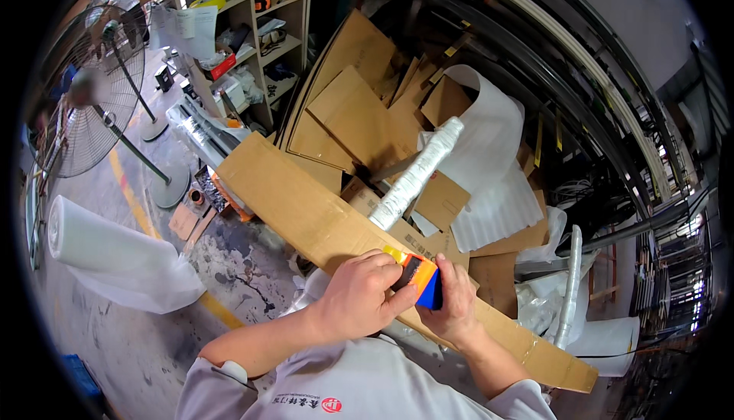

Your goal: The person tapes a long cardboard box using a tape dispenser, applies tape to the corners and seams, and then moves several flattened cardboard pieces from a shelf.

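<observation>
A small boxy tool in orange, black and blue [420, 276], with a yellow strip at its far left end, looks like a tape measure. My left hand [363, 290] is closed around its left side, the thumb along the orange casing. My right hand [453, 297] grips the blue side. Both hands are just over a long, narrow cardboard box [294, 200], which slants from upper left to lower right in front of me. Past the box, a long piece wrapped in shiny film [417, 175] points away from me.
Cardboard sheets [355, 118] and white foam sheeting [489, 167] pile up behind the box. Two standing fans [88, 91] and a foam roll [99, 240] are on the left floor. A shelf unit [264, 45] stands at the back; racks of long profiles [596, 83] line the right.
</observation>
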Demonstrator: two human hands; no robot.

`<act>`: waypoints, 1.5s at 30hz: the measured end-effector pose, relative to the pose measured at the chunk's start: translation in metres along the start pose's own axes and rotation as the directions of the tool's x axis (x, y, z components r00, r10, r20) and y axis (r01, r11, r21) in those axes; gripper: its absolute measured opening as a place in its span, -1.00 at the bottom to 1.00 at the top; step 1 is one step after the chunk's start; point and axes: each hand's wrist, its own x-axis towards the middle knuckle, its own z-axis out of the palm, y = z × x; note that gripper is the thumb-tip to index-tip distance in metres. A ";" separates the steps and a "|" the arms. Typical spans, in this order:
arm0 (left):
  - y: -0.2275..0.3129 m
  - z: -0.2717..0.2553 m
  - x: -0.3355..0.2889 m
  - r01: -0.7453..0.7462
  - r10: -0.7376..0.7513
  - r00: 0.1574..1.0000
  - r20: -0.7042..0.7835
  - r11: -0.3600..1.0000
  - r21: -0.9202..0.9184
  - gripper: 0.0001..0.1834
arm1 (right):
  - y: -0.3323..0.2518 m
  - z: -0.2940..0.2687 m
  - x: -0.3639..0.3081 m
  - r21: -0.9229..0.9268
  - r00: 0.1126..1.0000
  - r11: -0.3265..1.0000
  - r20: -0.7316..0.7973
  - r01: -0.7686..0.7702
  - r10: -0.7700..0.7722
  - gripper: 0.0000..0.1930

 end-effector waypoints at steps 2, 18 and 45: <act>0.001 -0.002 0.002 0.047 -0.045 0.998 0.045 0.999 -0.027 -0.79 | 0.003 0.000 0.005 -0.008 1.000 1.000 -0.003 0.024 -0.024 -0.04; -0.029 0.060 0.002 0.484 -0.634 0.760 -0.141 0.698 -0.528 -0.53 | 0.048 -0.016 -0.026 0.438 0.961 0.898 0.261 -0.039 -0.086 -0.13; -0.392 -0.224 0.028 0.445 -0.229 0.857 -0.462 0.781 0.439 -0.74 | 0.019 0.055 0.177 -0.180 0.449 0.970 0.863 -0.161 0.234 -0.28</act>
